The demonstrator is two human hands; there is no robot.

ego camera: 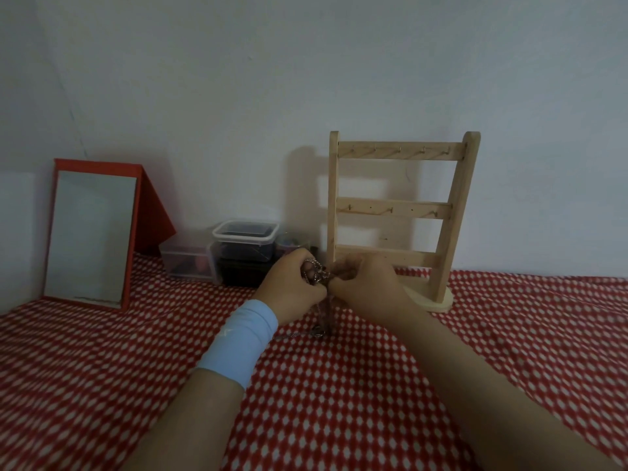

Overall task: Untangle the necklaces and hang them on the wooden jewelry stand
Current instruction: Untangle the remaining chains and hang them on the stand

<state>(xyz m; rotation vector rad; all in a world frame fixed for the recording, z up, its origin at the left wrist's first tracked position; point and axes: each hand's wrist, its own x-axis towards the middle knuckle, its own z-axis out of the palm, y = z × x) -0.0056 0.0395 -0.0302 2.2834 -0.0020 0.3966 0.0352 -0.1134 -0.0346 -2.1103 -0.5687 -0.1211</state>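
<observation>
Our left hand [291, 285] and right hand [368, 283] both pinch the necklaces [317, 275] as we untangle; next we must tease one free.

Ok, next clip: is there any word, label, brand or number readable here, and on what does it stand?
No text can be read in this frame.
Blue wristband on the left wrist: one small pale mark, too blurred to read.
Clear plastic boxes: no legible label.
Wooden jewelry stand, mirror, necklaces gripped by the left hand and right hand: no print shows.
</observation>
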